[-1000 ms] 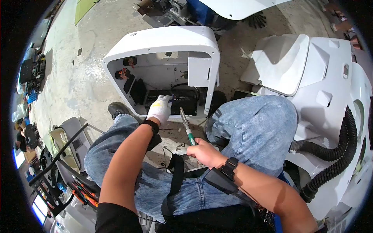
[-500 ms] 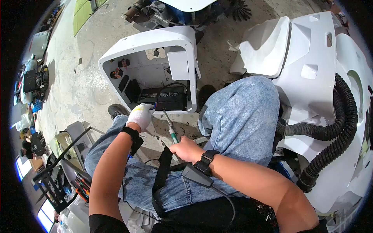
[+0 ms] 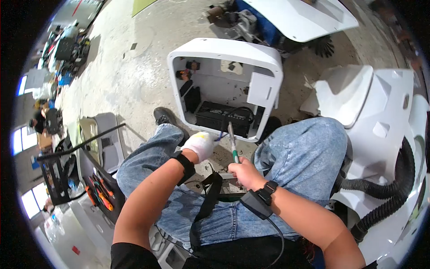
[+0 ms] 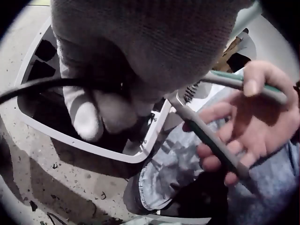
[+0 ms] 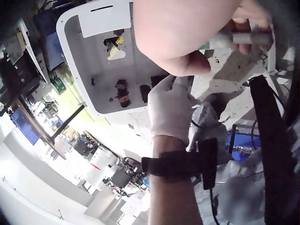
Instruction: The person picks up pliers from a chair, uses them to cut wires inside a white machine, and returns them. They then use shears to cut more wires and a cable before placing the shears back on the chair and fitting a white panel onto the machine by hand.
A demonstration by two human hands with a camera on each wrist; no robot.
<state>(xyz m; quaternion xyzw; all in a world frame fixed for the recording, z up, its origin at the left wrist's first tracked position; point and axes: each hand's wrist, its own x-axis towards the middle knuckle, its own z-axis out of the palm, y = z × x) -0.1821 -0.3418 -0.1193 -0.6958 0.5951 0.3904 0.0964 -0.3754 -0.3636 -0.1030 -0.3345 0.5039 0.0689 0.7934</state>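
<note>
My left hand [image 3: 200, 145], in a white knit glove, pinches a black cable [image 4: 42, 86] in front of the white housing [image 3: 237, 47]. The cable loops out over a black battery [image 3: 215, 117] lying in the housing's floor. My bare right hand [image 3: 246, 174] holds spring-loaded pliers [image 3: 232, 139] with green and grey handles. In the left wrist view the handles stand spread, thumb on one and fingers around the other [image 4: 213, 143]. The pliers' head points toward the housing, close to the left hand; in the left wrist view its tip is hidden behind the glove.
My knees flank the housing's opening, in blue jeans [image 3: 304, 148]. A large white moulded body [image 3: 380, 107] with a black corrugated hose [image 3: 380, 193] stands at the right. On the left, orange-handled tools [image 3: 102, 193] sit in a grey holder. A white panel [image 3: 300, 20] juts in beyond the housing.
My left hand has drawn back from the battery, out of the housing, bringing the cable toward me. The pliers stay in my right hand, their head now near the cable. The head view has shifted.
</note>
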